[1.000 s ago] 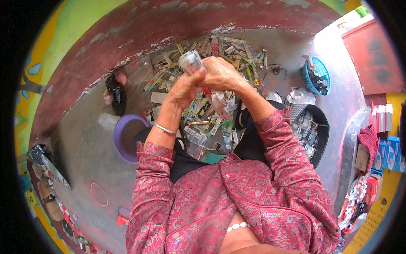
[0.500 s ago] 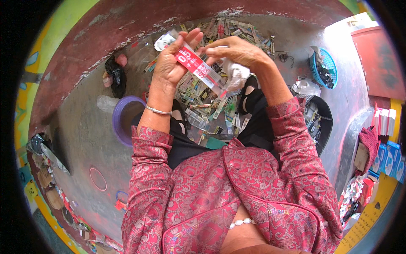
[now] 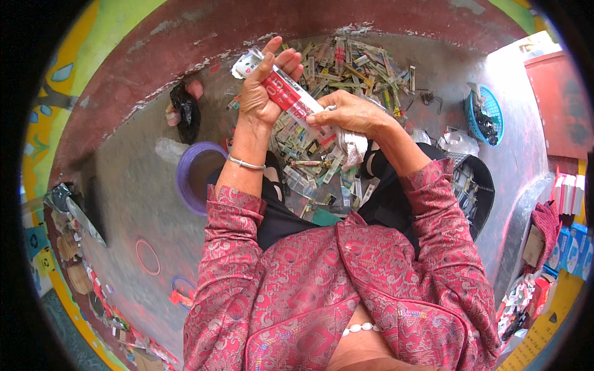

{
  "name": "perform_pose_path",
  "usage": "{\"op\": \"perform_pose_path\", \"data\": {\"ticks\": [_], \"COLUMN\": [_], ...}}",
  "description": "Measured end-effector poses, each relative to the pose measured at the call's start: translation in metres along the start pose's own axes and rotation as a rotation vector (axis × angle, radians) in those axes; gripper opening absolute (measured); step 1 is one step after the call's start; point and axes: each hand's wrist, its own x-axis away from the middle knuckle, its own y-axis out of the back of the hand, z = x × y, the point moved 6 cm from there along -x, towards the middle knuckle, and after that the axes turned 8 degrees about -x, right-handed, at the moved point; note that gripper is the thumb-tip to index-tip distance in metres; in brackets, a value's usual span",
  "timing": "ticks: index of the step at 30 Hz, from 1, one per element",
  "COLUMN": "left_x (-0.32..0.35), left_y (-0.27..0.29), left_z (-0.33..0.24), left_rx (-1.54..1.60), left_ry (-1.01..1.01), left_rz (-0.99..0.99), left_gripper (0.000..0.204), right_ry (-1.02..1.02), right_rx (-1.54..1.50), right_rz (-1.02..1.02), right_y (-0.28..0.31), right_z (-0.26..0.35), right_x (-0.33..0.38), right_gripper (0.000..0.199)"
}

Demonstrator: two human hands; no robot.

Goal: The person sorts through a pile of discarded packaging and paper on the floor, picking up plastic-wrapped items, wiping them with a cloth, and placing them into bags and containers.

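A long, narrow packet (image 3: 286, 96), red and white with a clear plastic cover, slants across between my hands above the pile. My left hand (image 3: 257, 99) grips its upper end with the thumb on top and the fingers behind. A white hang tab pokes out beyond that thumb. On the lower end rests my right hand (image 3: 357, 115), its fingers closed round a bunched white cloth (image 3: 352, 146) that hangs below the palm. The cloth touches the packet near its lower tip. Under both hands, a heap of many small slim packets (image 3: 346, 68) is spread over the floor.
A purple basin (image 3: 185, 179) stands left of my legs, near a black bag (image 3: 185, 114). On the right are a blue basket (image 3: 495, 111) with dark items and a black tub (image 3: 484, 191) of packets. Blue boxes (image 3: 577, 247) line the right edge.
My right hand has moved in onto the lower part of the packet, bringing the cloth with it. The left hand keeps its hold, and the whole view has shifted slightly.
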Motion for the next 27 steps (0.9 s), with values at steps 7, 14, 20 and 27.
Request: {"op": "perform_pose_path", "data": {"ticks": [7, 14, 20, 27], "left_x": [0.005, 0.003, 0.001, -0.020], "left_y": [-0.014, 0.007, 0.010, 0.042], "left_z": [0.017, 0.034, 0.040, 0.034], "left_rx": [0.147, 0.084, -0.103, 0.046], "left_ry": [0.079, 0.114, 0.122, 0.018], "left_rz": [0.109, -0.124, -0.276, -0.259], "left_gripper": [0.071, 0.028, 0.021, 0.016], "right_ry": [0.081, 0.068, 0.414, 0.909], "right_rx": [0.122, 0.287, 0.108, 1.048], "right_rz": [-0.140, -0.103, -0.888, -0.756], "right_y": [0.022, 0.012, 0.084, -0.007], "right_z": [0.013, 0.025, 0.055, 0.059], "right_x": [0.008, 0.015, 0.029, 0.000], "right_gripper": [0.030, 0.033, 0.040, 0.015]}}
